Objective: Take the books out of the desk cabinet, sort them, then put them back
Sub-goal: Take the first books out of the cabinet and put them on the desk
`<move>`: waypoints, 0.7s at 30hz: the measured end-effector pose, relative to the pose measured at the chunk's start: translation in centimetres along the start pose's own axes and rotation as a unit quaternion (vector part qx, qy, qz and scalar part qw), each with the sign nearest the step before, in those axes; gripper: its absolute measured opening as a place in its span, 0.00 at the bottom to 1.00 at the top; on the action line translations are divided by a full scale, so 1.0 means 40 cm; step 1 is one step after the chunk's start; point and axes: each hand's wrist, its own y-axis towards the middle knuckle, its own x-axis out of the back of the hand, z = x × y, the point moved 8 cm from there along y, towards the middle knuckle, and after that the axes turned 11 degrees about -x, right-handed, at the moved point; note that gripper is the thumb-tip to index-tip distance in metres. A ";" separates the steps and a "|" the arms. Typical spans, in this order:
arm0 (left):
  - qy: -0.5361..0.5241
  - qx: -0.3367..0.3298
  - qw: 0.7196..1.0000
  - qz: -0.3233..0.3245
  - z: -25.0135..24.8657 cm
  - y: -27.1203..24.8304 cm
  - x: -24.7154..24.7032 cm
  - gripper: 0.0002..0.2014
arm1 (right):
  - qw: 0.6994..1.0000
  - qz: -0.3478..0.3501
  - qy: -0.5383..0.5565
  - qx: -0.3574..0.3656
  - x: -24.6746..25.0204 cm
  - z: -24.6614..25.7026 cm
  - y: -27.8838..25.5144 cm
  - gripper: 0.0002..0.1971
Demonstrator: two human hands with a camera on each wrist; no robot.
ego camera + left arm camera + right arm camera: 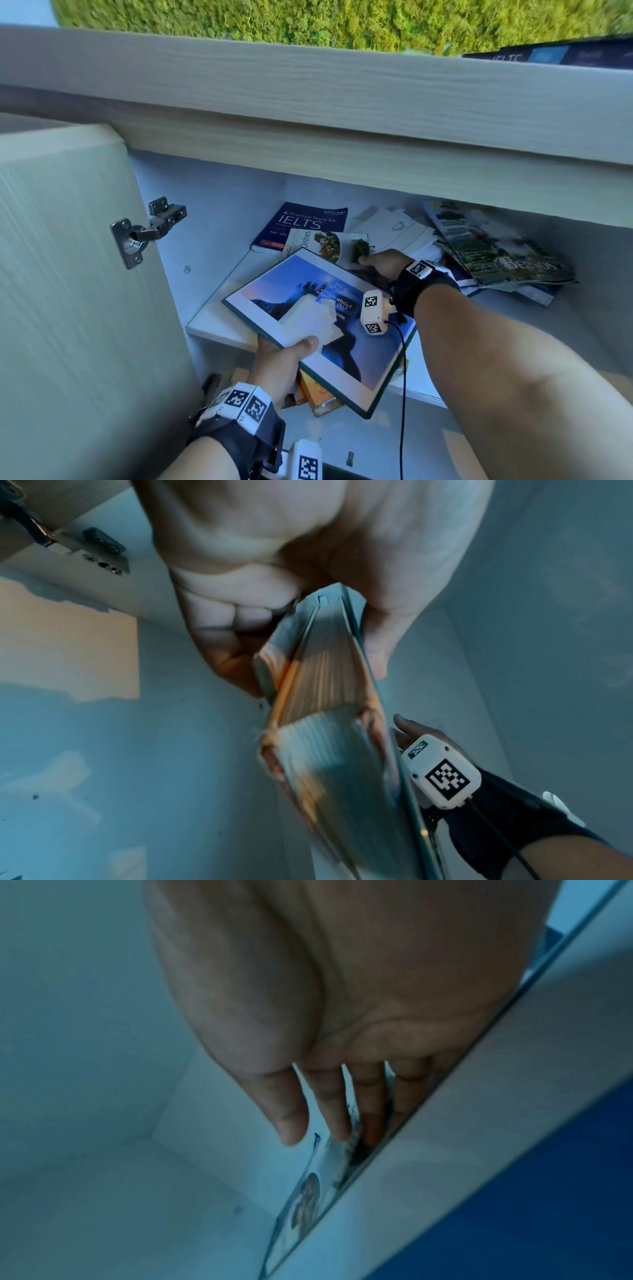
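Note:
My left hand point(284, 359) grips the near corner of a stack at the cabinet's mouth: a blue-covered book point(308, 325) with a white border on top and an orange book point(318, 394) beneath. In the left wrist view, thumb and fingers of that hand point(274, 561) clamp the stack point(325, 683) by its edge. My right hand point(382, 262) reaches deeper in, to the right edge of a "Dishes" cookbook point(318, 241). Its fingers point(342, 1118) are straight against that cookbook point(306, 1202), and the thumb lies apart on the near side. A dark blue IELTS book point(301, 222) lies behind.
The cabinet door point(68, 274) stands open at left on a metal hinge point(147, 229). Loose white papers point(394, 226) and a slumped pile of magazines point(496, 253) fill the shelf's right half. The desk's front edge point(308, 102) overhangs the opening; another dark book point(548, 54) lies on top.

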 end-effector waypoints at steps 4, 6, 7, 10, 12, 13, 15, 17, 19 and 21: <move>0.009 0.009 1.000 -0.004 -0.010 0.003 0.004 0.22 | 0.972 -0.066 0.220 0.050 0.089 0.052 -0.028 0.08; 0.027 0.024 0.999 -0.002 -0.016 0.003 0.007 0.28 | 0.938 -0.094 0.331 0.043 0.138 0.055 -0.071 0.07; 0.035 0.038 0.999 0.003 -0.012 0.006 0.007 0.30 | 0.916 -0.095 0.388 0.042 0.153 0.047 -0.087 0.07; 0.036 0.075 0.996 0.023 -0.018 -0.003 -0.005 0.36 | 0.868 -0.125 0.481 0.020 0.205 -0.012 -0.163 0.10; 0.044 0.081 0.995 0.038 -0.029 -0.020 -0.011 0.41 | 0.805 -0.098 0.585 0.014 0.204 -0.068 -0.214 0.11; 0.043 0.079 0.995 0.039 -0.031 -0.027 -0.010 0.42 | 0.780 -0.085 0.620 0.015 0.194 -0.104 -0.237 0.11; 0.033 0.070 0.996 0.038 -0.047 -0.049 -0.010 0.43 | 0.787 -0.062 0.614 0.010 0.137 -0.146 -0.306 0.09; 0.026 0.054 0.997 0.042 -0.067 -0.074 -0.010 0.41 | 0.832 -0.034 0.553 0.022 0.065 -0.170 -0.372 0.09; 0.000 0.068 0.996 0.052 -0.080 -0.096 -0.015 0.42 | 0.903 0.050 0.426 0.029 -0.020 -0.181 -0.439 0.05; -0.019 0.084 0.994 0.063 -0.084 -0.107 -0.023 0.42 | 0.975 0.093 0.196 0.050 -0.064 -0.195 -0.477 0.09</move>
